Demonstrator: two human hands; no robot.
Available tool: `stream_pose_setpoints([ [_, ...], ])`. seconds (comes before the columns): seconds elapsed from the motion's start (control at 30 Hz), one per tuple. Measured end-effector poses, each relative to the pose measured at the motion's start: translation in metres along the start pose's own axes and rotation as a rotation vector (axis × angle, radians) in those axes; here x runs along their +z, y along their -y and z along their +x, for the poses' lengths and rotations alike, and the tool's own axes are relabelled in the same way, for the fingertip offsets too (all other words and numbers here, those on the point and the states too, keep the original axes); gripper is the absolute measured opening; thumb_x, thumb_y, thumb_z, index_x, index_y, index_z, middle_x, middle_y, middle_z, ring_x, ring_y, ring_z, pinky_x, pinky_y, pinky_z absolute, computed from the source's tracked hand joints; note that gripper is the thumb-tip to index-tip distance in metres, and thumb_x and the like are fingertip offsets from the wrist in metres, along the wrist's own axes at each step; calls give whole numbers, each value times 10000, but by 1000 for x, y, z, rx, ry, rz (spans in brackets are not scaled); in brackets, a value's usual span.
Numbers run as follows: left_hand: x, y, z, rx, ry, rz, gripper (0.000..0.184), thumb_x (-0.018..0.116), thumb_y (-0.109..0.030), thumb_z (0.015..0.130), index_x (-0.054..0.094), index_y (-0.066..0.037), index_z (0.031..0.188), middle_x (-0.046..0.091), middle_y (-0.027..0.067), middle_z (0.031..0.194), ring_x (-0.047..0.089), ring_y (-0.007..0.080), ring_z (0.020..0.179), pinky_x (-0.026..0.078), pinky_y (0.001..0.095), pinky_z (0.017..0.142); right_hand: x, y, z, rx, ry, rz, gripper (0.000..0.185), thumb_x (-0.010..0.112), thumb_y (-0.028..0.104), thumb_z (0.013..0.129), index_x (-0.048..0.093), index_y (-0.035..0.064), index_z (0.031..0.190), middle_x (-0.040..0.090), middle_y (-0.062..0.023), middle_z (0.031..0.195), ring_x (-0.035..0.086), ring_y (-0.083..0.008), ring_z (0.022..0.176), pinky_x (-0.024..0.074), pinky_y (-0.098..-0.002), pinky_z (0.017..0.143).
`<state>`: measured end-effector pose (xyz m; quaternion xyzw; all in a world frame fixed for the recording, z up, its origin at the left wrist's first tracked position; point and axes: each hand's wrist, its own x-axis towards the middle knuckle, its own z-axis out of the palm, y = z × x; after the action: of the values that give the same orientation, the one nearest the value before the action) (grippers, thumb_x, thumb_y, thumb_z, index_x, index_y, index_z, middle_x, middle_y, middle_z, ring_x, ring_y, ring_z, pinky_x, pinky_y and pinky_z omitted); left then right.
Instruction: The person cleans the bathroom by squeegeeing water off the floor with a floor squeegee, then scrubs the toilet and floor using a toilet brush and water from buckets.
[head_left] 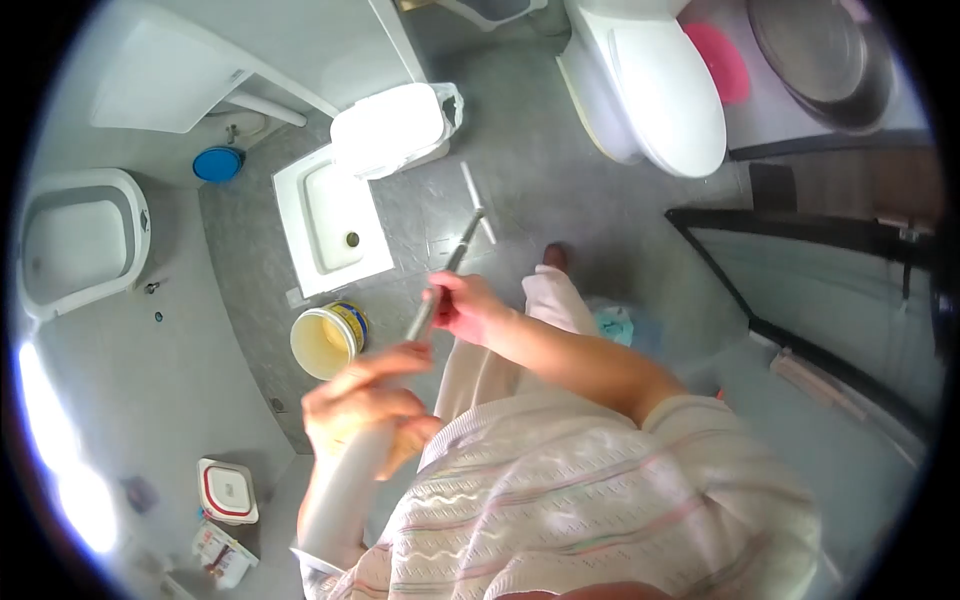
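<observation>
A floor squeegee (459, 254) slants across the middle of the view, its thin white crossbar on the grey tiles and its pole rising toward me. My right hand (462, 306) is wrapped around the middle of the pole. Higher up the pole, my left hand (358, 405) is curled around it, somewhat blurred by motion. The pole's pale near end (348, 485) looks wide close to the camera. Just beyond my left hand stands a white bucket (312, 345) with a yellow and blue label.
A white squat basin (285, 215) is set in the floor beside a lidded white bin (390, 128). The toilet (665, 100) stands at upper right, near a pink basin (722, 62). A black-framed glass door (810, 270) is at right, a folding tub (80, 240) at left.
</observation>
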<state>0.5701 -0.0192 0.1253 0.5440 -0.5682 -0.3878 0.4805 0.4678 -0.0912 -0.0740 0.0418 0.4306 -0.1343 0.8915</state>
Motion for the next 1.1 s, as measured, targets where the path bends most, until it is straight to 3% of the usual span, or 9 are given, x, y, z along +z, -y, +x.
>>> stream_pose_setpoints([
  [0.07,19,0,19,22,35,-45,247,741,-171,692,565,1,677,597,188,917,594,368,921,483,439,796,-20,31,-1,-51,-12,12,197,546,190,813,544,26,704,562,-87,622,537,-199,460,443,-308,402],
  [0.3,94,96,112,-390,156,-2,487,512,41,737,488,-81,1208,421,164,1290,525,317,1063,444,335,884,-94,250,80,-275,-185,-347,123,474,125,839,465,68,731,500,-70,622,499,-201,524,457,-329,503],
  [0.4,133,148,135,-856,-22,-1253,427,476,-48,826,407,-41,1247,413,246,1250,529,387,1032,543,441,720,-87,301,105,-310,-339,-436,162,456,122,832,462,49,688,481,-76,580,470,-203,459,416,-342,416],
  [0.53,151,176,152,-680,-101,-1776,503,411,-214,868,246,-11,1297,334,350,1250,506,487,994,551,502,562,-83,310,140,-199,-241,-685,133,464,86,785,462,24,668,470,-98,557,441,-215,400,367,-358,346],
  [0.67,117,163,136,-1017,-376,-1619,435,427,-276,870,381,-4,1206,506,299,1084,614,356,733,542,362,426,-101,273,159,-96,-480,-864,145,494,74,744,467,3,620,476,-112,557,447,-224,384,318,-348,310],
  [0.73,143,163,106,-1277,-274,-1065,367,522,-226,839,451,-35,1144,563,87,727,507,136,460,394,239,340,-104,239,141,-90,-585,-792,166,508,104,758,485,-11,641,506,-124,572,484,-225,411,318,-352,297],
  [0.83,150,115,56,-1364,-351,-1151,445,541,-123,803,409,-18,1214,540,88,707,472,148,415,399,287,359,-180,172,137,78,-316,-1207,150,484,149,817,466,5,778,480,-100,609,518,-245,454,427,-359,348],
  [0.9,143,71,36,-1445,-386,-1048,593,503,-72,815,257,-36,1353,521,79,721,479,140,464,405,284,411,-120,141,76,180,-427,-1045,140,475,140,814,462,5,778,490,-105,610,540,-251,463,405,-359,331],
  [1.1,154,68,48,-1234,-415,-1107,625,565,-140,811,265,-38,1350,537,112,715,504,177,428,403,288,372,-98,178,70,87,-329,-1014,127,453,115,813,461,4,751,488,-111,581,540,-265,414,374,-335,300],
])
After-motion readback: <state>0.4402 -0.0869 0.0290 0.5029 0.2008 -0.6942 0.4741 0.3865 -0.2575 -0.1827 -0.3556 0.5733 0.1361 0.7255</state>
